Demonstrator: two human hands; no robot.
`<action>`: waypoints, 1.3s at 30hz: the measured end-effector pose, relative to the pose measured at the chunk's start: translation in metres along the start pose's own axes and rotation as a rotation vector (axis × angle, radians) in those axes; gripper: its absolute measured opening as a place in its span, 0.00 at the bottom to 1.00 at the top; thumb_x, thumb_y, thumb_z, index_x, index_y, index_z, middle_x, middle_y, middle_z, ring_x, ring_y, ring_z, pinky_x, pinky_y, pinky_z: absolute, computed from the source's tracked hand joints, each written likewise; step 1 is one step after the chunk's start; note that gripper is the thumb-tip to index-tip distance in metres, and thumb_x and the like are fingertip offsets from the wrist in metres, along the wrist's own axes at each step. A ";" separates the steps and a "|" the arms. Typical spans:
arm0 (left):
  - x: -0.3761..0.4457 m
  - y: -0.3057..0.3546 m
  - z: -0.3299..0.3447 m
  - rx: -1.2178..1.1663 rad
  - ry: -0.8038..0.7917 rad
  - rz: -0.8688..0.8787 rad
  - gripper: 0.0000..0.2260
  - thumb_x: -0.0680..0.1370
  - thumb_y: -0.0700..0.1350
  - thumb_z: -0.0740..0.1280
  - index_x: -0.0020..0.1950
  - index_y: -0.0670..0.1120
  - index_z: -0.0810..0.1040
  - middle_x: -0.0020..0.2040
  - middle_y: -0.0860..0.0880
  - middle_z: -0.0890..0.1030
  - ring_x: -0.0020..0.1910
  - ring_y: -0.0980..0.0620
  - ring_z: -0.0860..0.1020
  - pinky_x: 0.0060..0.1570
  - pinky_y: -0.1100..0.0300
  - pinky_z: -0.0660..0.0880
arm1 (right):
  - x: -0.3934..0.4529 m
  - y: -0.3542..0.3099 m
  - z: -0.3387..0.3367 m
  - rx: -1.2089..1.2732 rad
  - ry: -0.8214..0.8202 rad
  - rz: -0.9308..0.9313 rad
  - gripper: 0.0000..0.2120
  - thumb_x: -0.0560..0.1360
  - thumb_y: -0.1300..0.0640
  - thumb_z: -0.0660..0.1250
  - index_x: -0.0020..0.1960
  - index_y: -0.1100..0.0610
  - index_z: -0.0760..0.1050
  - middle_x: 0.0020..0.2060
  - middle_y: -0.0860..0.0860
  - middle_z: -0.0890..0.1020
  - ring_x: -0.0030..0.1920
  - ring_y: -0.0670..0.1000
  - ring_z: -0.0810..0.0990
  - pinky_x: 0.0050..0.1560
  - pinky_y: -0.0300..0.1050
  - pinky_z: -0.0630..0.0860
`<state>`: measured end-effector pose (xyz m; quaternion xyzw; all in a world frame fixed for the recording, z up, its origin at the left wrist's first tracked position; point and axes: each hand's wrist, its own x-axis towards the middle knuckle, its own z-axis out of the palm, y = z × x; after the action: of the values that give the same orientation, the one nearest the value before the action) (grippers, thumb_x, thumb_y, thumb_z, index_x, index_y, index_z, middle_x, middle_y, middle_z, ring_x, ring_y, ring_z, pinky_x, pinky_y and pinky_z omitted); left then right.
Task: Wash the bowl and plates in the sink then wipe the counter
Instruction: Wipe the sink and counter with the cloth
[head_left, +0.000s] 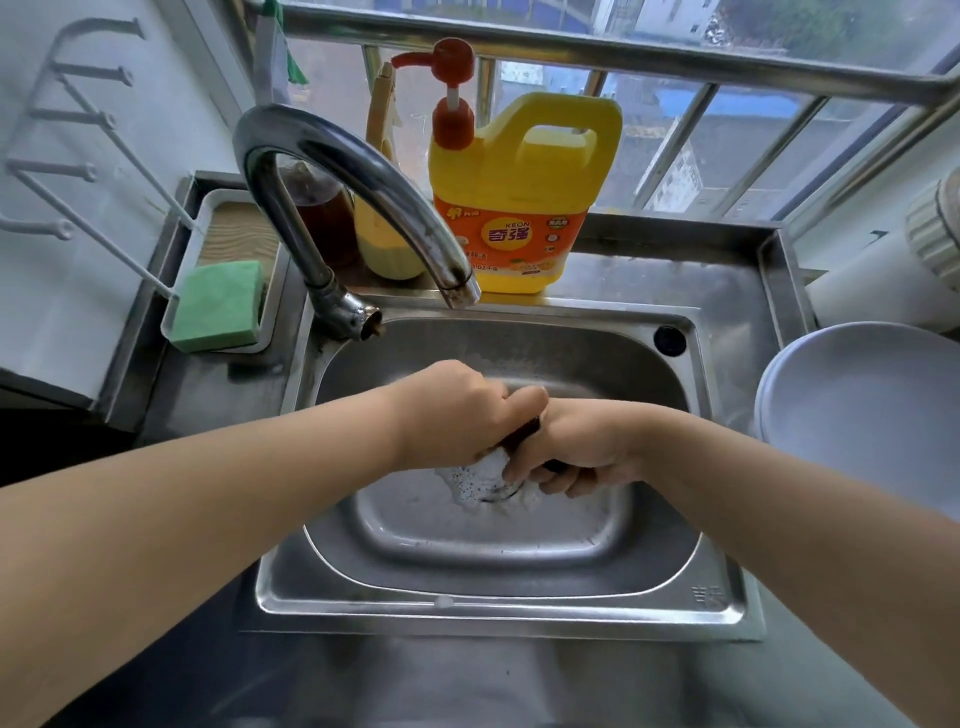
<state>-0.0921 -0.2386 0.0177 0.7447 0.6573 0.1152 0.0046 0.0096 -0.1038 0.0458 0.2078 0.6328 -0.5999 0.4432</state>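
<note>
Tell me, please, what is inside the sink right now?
Both hands, left and right, meet over the sink basin, gripping a dark item and a white foamy cloth. Foam lies around the drain, mostly covered by the hands. No water runs from the tap.

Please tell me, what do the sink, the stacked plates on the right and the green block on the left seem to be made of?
Sink: probably stainless steel, a brushed grey surface with soft reflections and a pressed rim.
Plates: smooth, glossy white, likely glazed ceramic; melamine cannot be ruled out from this view.
Green block: most likely a foam sponge, matte and slightly rough, with soft rounded edges, lying in a white tray.
</note>
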 end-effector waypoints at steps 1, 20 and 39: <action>-0.003 0.001 0.001 -0.043 -0.006 -0.016 0.23 0.63 0.39 0.76 0.48 0.44 0.64 0.25 0.49 0.74 0.17 0.48 0.69 0.16 0.64 0.61 | -0.001 -0.001 -0.004 0.036 -0.052 0.017 0.14 0.76 0.68 0.61 0.35 0.54 0.74 0.25 0.50 0.62 0.23 0.44 0.57 0.21 0.34 0.52; 0.008 0.089 -0.043 -2.434 0.126 -1.117 0.13 0.73 0.58 0.61 0.37 0.50 0.75 0.22 0.54 0.61 0.15 0.61 0.57 0.17 0.71 0.51 | -0.015 0.022 0.029 0.506 0.417 -0.897 0.30 0.63 0.38 0.75 0.61 0.49 0.75 0.60 0.52 0.79 0.63 0.52 0.76 0.63 0.47 0.72; 0.019 0.062 -0.007 -0.677 -0.119 -0.921 0.05 0.77 0.42 0.61 0.52 0.45 0.72 0.46 0.47 0.80 0.45 0.45 0.78 0.36 0.65 0.67 | 0.008 -0.024 0.025 0.865 0.876 -0.248 0.20 0.81 0.48 0.55 0.35 0.58 0.67 0.20 0.49 0.67 0.22 0.47 0.66 0.34 0.43 0.71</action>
<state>-0.0307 -0.2299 0.0374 0.3440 0.8388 0.2633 0.3298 -0.0059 -0.1345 0.0560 0.5201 0.4750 -0.7077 -0.0544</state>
